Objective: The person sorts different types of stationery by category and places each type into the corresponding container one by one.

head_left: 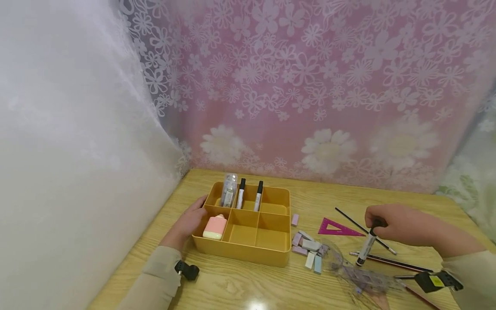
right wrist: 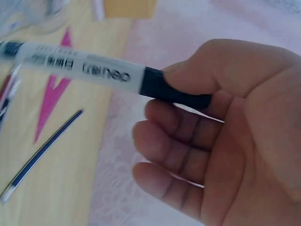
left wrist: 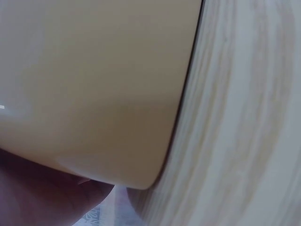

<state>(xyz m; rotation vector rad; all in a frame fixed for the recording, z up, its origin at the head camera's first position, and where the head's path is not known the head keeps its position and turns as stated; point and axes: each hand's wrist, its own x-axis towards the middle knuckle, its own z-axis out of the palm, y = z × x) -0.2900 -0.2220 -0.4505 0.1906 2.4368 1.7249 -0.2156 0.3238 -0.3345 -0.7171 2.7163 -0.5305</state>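
Observation:
My right hand [head_left: 399, 221] pinches a white whiteboard marker [head_left: 366, 249] by its black cap, thumb against curled fingers. The marker tilts over the table with its other end down; in the right wrist view its printed white barrel [right wrist: 84, 68] shows. My left hand [head_left: 190, 220] grips the left wall of a yellow compartment box [head_left: 248, 254]. The left wrist view shows that box wall [left wrist: 103, 94] close up, partly hiding the hand. Two black-capped markers [head_left: 258, 197] stand in the back middle compartment. A clear package [head_left: 229, 191] stands back left, and a pink-and-cream bottle-shaped item [head_left: 215, 227] lies front left.
Several small pastel blocks [head_left: 310, 245] lie right of the box. Beyond them are a magenta set square [head_left: 339, 229], a dark pencil [head_left: 348, 218], more pencils [head_left: 399, 261] and crumpled clear plastic [head_left: 360, 275]. A floral curtain [head_left: 271, 86] hangs behind the wooden table [head_left: 228, 284].

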